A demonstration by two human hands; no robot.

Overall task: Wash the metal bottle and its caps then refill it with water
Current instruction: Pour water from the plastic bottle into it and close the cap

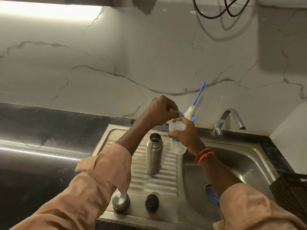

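While the tall cylindrical stainless-steel bottle [154, 153] stands upright and uncapped on the ribbed steel drainboard [167, 180] left of the sink basin, a person works at a clear plastic water bottle with a green label [177, 138] held above it and a little to its right. The right hand [184, 135], wearing orange-and-brown thread bands at the wrist, has its fingers wrapped round the plastic bottle's body. The left hand [159, 112] pinches the small teal screw cap [176, 111] at that bottle's mouth with curled fingers; whether the cap is still threaded on or already free cannot be told.

Nearer the camera, on the flat front edge of the drainboard, the rounded steel outer cap [120, 202] sits partly under a peach-coloured sleeve, and the black round inner stopper [152, 202] lies just right of it, apart from the bottle.

Washing appears to be finished: bottle and both caps are set out to drain, the curved chrome tap [231, 120] at the far right runs no water, and the blue-handled bottle brush with white bristles [196, 103] leans against the marble-patterned wall beyond the hands. Whether the steel bottle holds any water cannot be seen from here. By this reading, the refill is the stage in hand, with pouring from the plastic bottle, then fitting stopper and outer cap, left to do.
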